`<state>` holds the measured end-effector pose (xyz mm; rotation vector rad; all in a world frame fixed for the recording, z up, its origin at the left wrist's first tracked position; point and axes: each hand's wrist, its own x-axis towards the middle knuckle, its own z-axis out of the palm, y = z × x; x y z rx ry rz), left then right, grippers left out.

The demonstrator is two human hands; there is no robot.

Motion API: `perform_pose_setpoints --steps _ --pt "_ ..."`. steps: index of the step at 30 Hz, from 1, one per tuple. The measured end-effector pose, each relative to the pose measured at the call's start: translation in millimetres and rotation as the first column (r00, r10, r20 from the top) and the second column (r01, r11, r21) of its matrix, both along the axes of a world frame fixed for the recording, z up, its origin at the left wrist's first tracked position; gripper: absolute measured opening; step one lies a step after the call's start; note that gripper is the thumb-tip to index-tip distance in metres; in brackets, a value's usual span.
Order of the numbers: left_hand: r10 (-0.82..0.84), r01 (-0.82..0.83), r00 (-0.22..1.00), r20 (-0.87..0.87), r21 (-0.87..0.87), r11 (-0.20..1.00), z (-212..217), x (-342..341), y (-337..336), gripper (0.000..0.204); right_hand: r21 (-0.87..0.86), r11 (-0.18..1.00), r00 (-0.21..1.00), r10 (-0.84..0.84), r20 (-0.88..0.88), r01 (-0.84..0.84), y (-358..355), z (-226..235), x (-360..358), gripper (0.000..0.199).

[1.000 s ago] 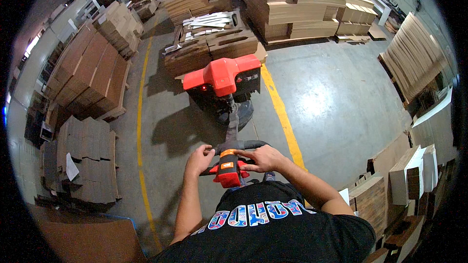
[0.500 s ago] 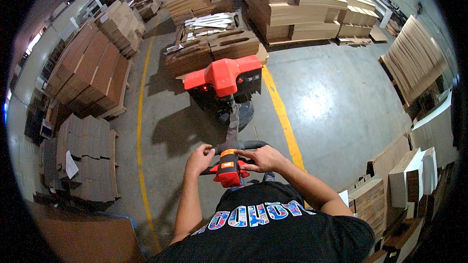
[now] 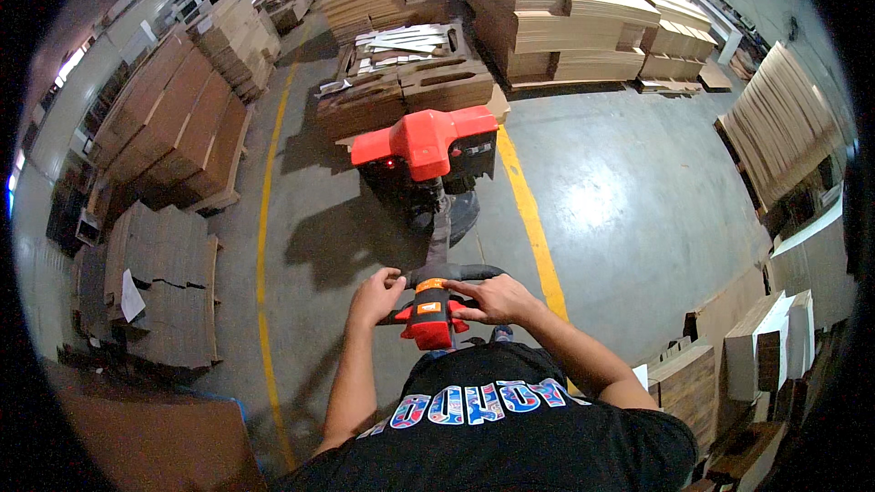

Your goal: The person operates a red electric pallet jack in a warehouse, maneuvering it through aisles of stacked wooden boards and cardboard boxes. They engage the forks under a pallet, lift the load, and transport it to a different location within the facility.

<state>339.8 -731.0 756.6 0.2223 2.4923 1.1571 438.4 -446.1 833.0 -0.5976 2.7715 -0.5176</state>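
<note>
Grey concrete floor (image 3: 638,182), glossy, crossed by two yellow lines (image 3: 524,200). Flattened brown cardboard stacks (image 3: 556,9) stand at left, ahead and right (a white sheet (image 3: 130,296) lies on the low left pile). Red pallet truck (image 3: 424,141) sits ahead, against a loaded pallet (image 3: 401,82). My left hand (image 3: 375,296) is clenched round its handle (image 3: 433,305); my right hand (image 3: 497,299) rests on top, fingers (image 3: 460,289) across the red control head.
</note>
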Motion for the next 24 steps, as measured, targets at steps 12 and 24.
perform_pose_setpoints --steps 12,24 --pt "-0.005 0.004 1.0 0.015 0.04 0.999 -14 -2 -7 0.047 0.038 0.999 0.999 -0.012 0.044 0.011 -7 -1 -2 0.082" --pt "-0.019 0.019 0.999 0.027 0.01 1.0 -25 -6 -11 0.047 0.007 1.0 0.999 -0.026 0.047 0.025 -10 -7 -1 0.082"
